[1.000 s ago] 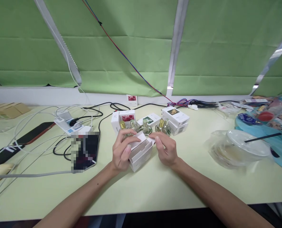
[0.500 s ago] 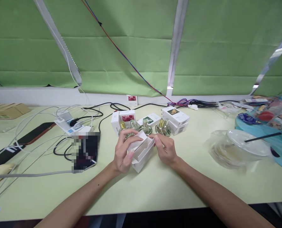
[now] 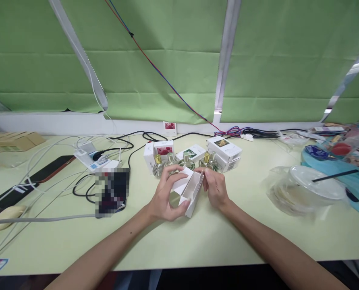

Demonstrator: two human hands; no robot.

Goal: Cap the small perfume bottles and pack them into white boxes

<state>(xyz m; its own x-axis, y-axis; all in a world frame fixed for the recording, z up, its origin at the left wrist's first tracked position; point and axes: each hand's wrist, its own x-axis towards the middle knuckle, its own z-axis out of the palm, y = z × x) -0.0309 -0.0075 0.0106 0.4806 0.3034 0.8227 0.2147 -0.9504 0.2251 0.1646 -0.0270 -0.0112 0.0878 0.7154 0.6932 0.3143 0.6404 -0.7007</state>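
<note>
A small white cardboard box (image 3: 191,192) with its lid flap raised lies tilted between my hands, its opening facing up towards me. My left hand (image 3: 167,197) grips it from the left, thumb on the near end and fingers over the flap. At the far right corner, my right hand (image 3: 215,186) pinches the box's edge or a flap. Just behind my hands stand several glass perfume bottles (image 3: 187,161) with gold or silvery caps. The inside of the box is partly visible and pale, with no bottle showing.
Closed white boxes (image 3: 227,150) with flower pictures stand behind the bottles. On the left lie a phone (image 3: 113,193), a power strip (image 3: 91,159) and tangled cables. On the right are a lidded plastic cup (image 3: 315,183) in a bag and a blue bag (image 3: 327,161).
The box has turned more upright in view and shifted slightly right. My left thumb has moved onto its near end, and my right hand has shifted a little right with the edge.
</note>
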